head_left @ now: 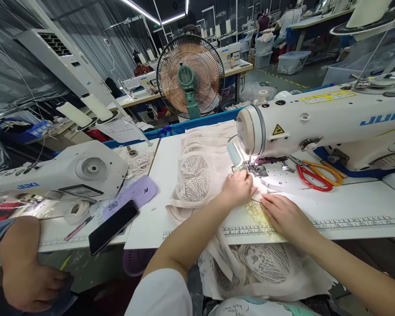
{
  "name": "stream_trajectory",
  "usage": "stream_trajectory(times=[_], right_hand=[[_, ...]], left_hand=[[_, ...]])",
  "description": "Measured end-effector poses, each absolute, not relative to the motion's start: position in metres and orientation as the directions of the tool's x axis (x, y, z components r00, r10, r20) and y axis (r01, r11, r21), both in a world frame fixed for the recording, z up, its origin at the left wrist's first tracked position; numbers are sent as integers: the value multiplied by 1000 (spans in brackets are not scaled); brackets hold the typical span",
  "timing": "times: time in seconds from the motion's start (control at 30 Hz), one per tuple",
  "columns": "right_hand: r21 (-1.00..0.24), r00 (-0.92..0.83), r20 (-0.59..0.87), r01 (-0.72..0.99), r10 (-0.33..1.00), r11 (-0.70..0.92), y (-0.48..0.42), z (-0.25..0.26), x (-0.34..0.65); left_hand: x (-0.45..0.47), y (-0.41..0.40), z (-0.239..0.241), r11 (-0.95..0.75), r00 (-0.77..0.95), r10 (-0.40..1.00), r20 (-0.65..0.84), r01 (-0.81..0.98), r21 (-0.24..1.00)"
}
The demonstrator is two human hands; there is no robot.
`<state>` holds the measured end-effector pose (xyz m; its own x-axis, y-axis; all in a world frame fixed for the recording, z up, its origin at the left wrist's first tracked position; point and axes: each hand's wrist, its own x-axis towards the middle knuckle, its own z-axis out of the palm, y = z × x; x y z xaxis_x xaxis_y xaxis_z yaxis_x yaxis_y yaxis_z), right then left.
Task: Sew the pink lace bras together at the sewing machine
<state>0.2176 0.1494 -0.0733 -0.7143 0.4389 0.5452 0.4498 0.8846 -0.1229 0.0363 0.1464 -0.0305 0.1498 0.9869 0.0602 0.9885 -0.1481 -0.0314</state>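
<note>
My left hand point(239, 188) is at the front of the sewing machine's presser foot point(249, 166), its fingers curled down on pale fabric by the needle. Just to its right, my right hand point(285, 215) grips the edge of the same piece, fingertips together. Yellowish lace fabric point(257, 213) shows between the hands and hangs over the table's front edge. Left of the needle lies a row of beige lace bras point(194, 186), overlapping one another. More beige lace bra pieces point(266, 263) rest on my lap below the table. What sits under the foot is partly hidden by my left fingers.
Red-handled scissors point(312, 177) and orange-handled scissors point(329, 173) lie right of the needle. A black phone point(113, 227) and purple card point(131, 197) are left, near a second sewing machine point(85, 171). Another person's hand point(33, 281) is at lower left. A fan point(191, 77) stands behind.
</note>
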Motion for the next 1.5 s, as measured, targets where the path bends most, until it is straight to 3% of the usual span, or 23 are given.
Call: stream_trajectory(times=[0.37, 0.97, 1.3, 1.5], right_hand=[[-172, -711, 552, 414, 436, 894, 151, -77, 219], [-117, -754, 507, 420, 418, 900, 152, -80, 210], [-100, -754, 497, 442, 429, 892, 152, -79, 202], [-128, -767, 474, 426, 432, 896, 154, -78, 204]], left_hand=[[31, 150, -32, -249, 249, 967, 60, 969, -1], [22, 157, -42, -272, 271, 951, 149, 962, -8], [28, 136, -29, -376, 399, 908, 127, 910, -173], [41, 107, -35, -289, 300, 949, 94, 950, -116]])
